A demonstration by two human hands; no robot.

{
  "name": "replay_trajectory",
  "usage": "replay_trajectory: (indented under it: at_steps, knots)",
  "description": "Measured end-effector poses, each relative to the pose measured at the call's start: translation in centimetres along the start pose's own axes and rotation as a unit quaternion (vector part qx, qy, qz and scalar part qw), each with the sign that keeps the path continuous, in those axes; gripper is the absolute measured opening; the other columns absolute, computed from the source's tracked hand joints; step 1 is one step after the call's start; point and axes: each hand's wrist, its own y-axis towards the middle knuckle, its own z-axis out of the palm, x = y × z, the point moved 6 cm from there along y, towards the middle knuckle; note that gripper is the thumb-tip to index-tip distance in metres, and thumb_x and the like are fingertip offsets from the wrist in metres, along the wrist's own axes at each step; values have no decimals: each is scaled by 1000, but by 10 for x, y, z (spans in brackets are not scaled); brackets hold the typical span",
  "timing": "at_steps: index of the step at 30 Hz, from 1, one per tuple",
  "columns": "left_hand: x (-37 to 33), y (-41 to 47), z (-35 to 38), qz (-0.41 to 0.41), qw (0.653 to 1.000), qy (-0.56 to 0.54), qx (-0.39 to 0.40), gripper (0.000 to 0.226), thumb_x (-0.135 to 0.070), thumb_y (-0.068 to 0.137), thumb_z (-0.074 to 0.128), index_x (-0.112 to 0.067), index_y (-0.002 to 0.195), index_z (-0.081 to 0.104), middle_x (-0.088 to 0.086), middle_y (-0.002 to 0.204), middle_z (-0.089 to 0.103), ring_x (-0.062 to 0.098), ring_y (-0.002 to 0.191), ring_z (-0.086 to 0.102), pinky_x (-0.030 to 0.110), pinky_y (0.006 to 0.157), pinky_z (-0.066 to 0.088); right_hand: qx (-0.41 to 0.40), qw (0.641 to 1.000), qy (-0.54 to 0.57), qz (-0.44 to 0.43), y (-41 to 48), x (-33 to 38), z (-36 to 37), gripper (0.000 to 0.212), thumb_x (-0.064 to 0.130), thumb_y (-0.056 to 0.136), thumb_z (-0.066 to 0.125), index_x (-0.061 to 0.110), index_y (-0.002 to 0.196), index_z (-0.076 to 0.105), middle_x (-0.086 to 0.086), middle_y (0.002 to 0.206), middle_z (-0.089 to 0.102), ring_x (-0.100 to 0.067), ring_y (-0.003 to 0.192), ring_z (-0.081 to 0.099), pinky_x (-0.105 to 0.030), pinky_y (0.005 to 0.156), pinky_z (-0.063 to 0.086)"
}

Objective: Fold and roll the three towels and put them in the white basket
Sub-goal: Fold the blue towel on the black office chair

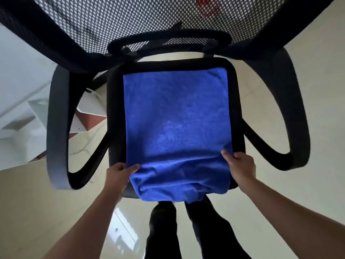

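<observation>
Chair seat [235, 101] carries the blue towel [175, 116] spread flat — its long axis runs near to far, near end hanging over the front edge. Left hand [119, 174] and right hand [240, 165] pinch its near corners.

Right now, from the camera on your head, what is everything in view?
towel: one, blue, spread on the chair seat, near edge hanging over the front.
chair: one, black, mesh back, two armrests, centre of view.
furniture: white, left of the chair; kind unclear.
red shape: one, seen through the mesh back, top right; blurred.
floor: pale, glossy, all around.
legs: two, dark-clad, below the seat's front.
left grip: one, bare hand, holds the towel's near left edge.
right grip: one, bare hand, holds the towel's near right edge.
</observation>
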Motion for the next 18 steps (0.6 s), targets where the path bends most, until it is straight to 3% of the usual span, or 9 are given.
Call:
replay_trajectory:
  at_steps: [4,8,11,16,18]
  knots:
    - [7,-8,5,-14,997,39,71,48,-31,45,86,-7,78,61,15,79,65,24,75,59,39,74,47,43,998,38,23,-18,-24,6,54,41,80,73,14,52,34,-1,50,36,-21,49,35,-31,50,28]
    - [5,-16,4,5,987,108,120,26,-13,67,83,-10,90,72,15,97,73,23,83,59,33,73,45,87,992,81,34,-38,-51,14,49,26,81,74,13,56,34,-7,57,32,-19,54,28,-29,51,23]
    - [11,-23,-6,-3,983,139,122,20,-15,70,81,-13,89,73,11,95,73,23,83,57,33,74,44,68,985,142,69,-42,-63,7,44,28,82,73,1,63,44,-7,65,37,-20,61,32,-32,57,29]
    - [-9,-23,-25,1,998,33,53,17,-7,78,76,-7,73,60,13,81,61,23,73,57,33,71,49,21,981,185,48,-31,-24,-12,40,29,84,72,-8,75,58,-10,70,47,-22,66,42,-35,60,37]
    - [-32,-17,-24,18,998,-15,50,21,-6,80,73,-11,71,55,11,76,59,19,63,57,29,66,50,12,984,176,-2,-18,11,-19,33,30,87,68,0,73,61,-10,74,54,-21,69,50,-34,63,45]
